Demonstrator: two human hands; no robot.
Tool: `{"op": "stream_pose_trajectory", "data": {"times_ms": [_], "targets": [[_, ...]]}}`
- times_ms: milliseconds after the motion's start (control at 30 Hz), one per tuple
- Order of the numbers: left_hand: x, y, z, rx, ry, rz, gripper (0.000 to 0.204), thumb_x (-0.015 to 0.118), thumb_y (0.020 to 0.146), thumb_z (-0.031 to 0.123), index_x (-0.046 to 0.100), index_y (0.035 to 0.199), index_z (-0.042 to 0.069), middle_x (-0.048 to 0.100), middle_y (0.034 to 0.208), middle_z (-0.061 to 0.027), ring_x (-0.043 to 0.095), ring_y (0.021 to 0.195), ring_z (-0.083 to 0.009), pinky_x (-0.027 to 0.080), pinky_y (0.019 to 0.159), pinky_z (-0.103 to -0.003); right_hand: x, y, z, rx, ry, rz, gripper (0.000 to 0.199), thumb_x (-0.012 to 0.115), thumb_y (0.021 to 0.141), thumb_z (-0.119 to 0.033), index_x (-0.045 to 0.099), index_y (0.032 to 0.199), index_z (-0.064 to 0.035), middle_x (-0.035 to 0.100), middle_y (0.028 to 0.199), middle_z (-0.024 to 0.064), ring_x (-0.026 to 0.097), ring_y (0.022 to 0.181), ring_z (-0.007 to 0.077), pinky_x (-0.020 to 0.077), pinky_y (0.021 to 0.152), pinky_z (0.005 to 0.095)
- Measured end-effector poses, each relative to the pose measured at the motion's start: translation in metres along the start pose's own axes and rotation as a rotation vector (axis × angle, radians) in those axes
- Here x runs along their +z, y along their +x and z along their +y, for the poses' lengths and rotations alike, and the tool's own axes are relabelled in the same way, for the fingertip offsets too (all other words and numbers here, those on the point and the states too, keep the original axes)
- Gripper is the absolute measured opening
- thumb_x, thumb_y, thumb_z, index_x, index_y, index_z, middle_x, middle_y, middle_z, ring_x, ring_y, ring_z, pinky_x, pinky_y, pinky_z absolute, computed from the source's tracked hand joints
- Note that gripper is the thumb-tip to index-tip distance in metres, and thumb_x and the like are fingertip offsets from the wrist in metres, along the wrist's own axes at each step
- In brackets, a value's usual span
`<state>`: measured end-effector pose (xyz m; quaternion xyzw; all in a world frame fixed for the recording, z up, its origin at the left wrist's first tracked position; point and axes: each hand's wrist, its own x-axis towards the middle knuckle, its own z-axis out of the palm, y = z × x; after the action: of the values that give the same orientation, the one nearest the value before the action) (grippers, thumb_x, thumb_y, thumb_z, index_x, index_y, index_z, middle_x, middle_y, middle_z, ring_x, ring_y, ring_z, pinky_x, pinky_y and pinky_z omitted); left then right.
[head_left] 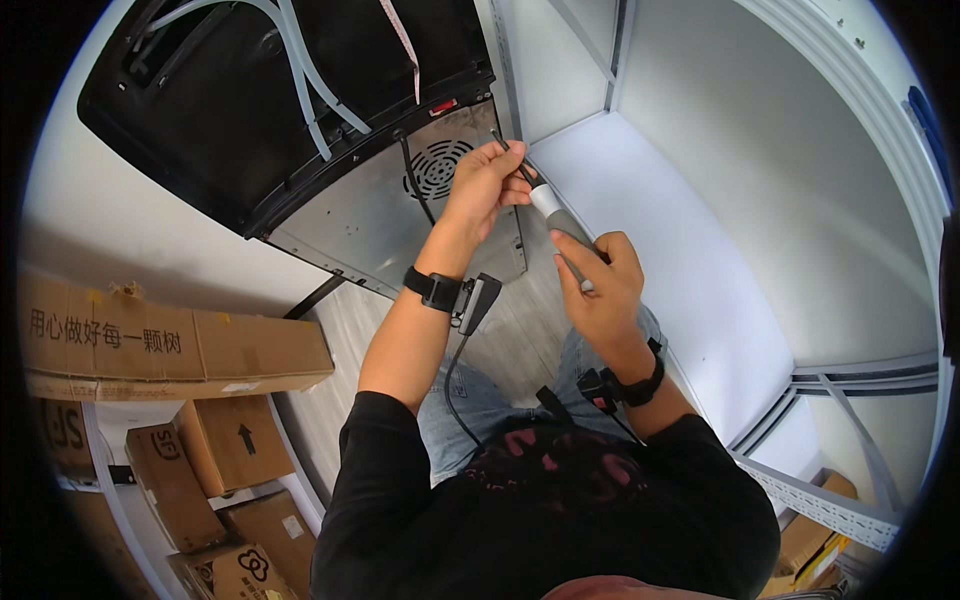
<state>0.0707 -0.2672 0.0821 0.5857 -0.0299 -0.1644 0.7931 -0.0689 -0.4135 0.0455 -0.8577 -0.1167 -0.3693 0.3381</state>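
My right hand (607, 285) is wrapped around the grey handle of a screwdriver (570, 228), which has a white collar and a long dark shaft pointing up and left. Thumb and fingertips of my left hand (484, 188) are closed on that shaft, near its tip. Both hands are in front of the bare metal panel (350, 232) of a black-topped appliance (240, 90). A round vent (440, 168) in the panel is partly covered by my left hand. Beside it, a black cable (413, 170) hangs down.
Pale hoses (300, 75) run over the appliance's black part. At right stands a metal-framed shelf with a white board (640, 210). Cardboard boxes (235, 440) fill a rack at lower left, under a long carton (250, 350). Straps with small devices and a cable (452, 385) are on my wrists.
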Motion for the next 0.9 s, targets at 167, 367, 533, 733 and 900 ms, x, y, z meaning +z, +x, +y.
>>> {"op": "stream_pose_trajectory", "data": {"times_ms": [167, 367, 533, 733, 900], "targets": [[-0.009, 0.003, -0.006, 0.043, 0.011, -0.022, 0.016, 0.058, 0.091, 0.019, 0.057, 0.093, 0.003, 0.061, 0.071, -0.0058, 0.058, 0.053, -0.0080, 0.048, 0.049, -0.020, 0.009, 0.004, -0.013, 0.136, 0.262, 0.085, 0.052, 0.074, 0.073, -0.016, 0.054, 0.118, -0.0020, 0.051, 0.078, 0.0095, 0.054, 0.065, 0.0243, 0.0428, 0.054, 0.0308], [0.000, 0.004, -0.009, 0.041, -0.056, -0.016, 0.015, 0.058, 0.091, 0.017, 0.057, 0.091, 0.003, 0.062, 0.071, -0.0064, 0.059, 0.052, -0.0093, 0.051, 0.050, -0.020, 0.018, -0.012, 0.002, 0.270, 0.285, 0.096, 0.048, 0.074, 0.072, -0.014, 0.055, 0.115, -0.0022, 0.050, 0.070, 0.0071, 0.051, 0.057, 0.0239, 0.0413, 0.051, 0.0309], [-0.005, 0.001, -0.006, 0.007, -0.089, -0.010, 0.016, 0.059, 0.090, 0.018, 0.056, 0.087, 0.003, 0.062, 0.072, -0.0078, 0.060, 0.054, -0.0108, 0.053, 0.051, -0.021, 0.004, 0.001, -0.002, -0.011, 0.049, 0.093, 0.036, 0.074, 0.069, -0.007, 0.063, 0.104, -0.0045, 0.049, 0.074, 0.0092, 0.051, 0.060, 0.0228, 0.0389, 0.051, 0.0321], [-0.011, 0.008, -0.010, 0.022, -0.111, 0.007, 0.015, 0.059, 0.090, 0.015, 0.055, 0.082, 0.003, 0.060, 0.069, -0.0073, 0.060, 0.056, -0.0125, 0.054, 0.053, -0.022, 0.011, -0.005, -0.007, 0.166, 0.221, 0.119, 0.037, 0.072, 0.075, -0.011, 0.059, 0.108, -0.0027, 0.054, 0.086, 0.0152, 0.056, 0.070, 0.0277, 0.0436, 0.057, 0.0337], [-0.010, 0.009, -0.013, 0.037, -0.076, 0.038, 0.014, 0.057, 0.091, 0.016, 0.056, 0.081, 0.005, 0.062, 0.069, -0.0056, 0.059, 0.055, -0.0115, 0.052, 0.052, -0.022, 0.005, -0.005, -0.008, 0.412, 0.307, 0.000, 0.039, 0.071, 0.078, -0.015, 0.055, 0.110, -0.0014, 0.056, 0.092, 0.0179, 0.058, 0.075, 0.0300, 0.0463, 0.059, 0.0351]]}}
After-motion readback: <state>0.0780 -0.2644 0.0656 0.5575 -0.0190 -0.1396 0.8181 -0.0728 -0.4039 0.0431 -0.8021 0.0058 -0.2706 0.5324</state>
